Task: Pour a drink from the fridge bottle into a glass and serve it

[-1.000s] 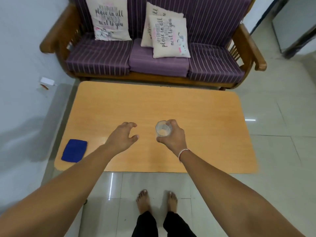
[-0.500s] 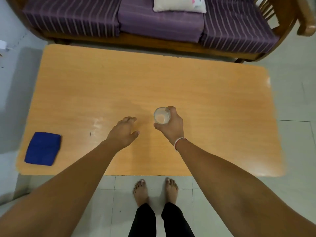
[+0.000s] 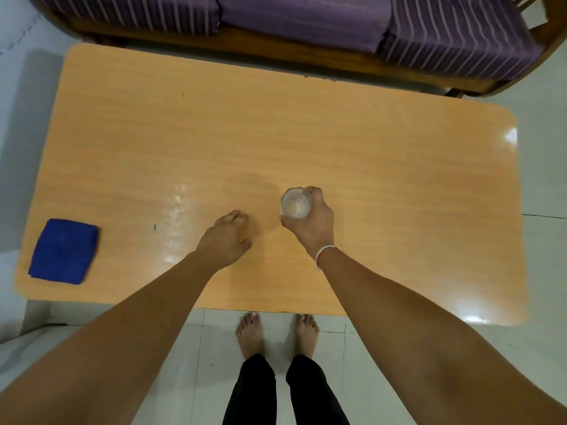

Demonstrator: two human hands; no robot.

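A clear glass (image 3: 295, 203) with a pale drink in it is upright over the middle of the orange wooden table (image 3: 368, 179). My right hand (image 3: 310, 223) is wrapped around its near side, gripping it. Whether its base touches the tabletop is hidden by the hand. To its left, my left hand (image 3: 225, 237) hovers palm down just above the table, fingers loosely curled and holding nothing. No bottle is in view.
A folded blue cloth (image 3: 63, 251) lies at the table's near left corner. A purple striped sofa (image 3: 306, 23) with a wooden frame runs along the far edge. A pale wall stands at the left. My bare feet (image 3: 276, 332) stand on tiled floor at the near edge.
My head has tilted down and moved closer, so the sofa cushions have left the view. Both hands hold nearly the same pose, the right one still gripping the glass.
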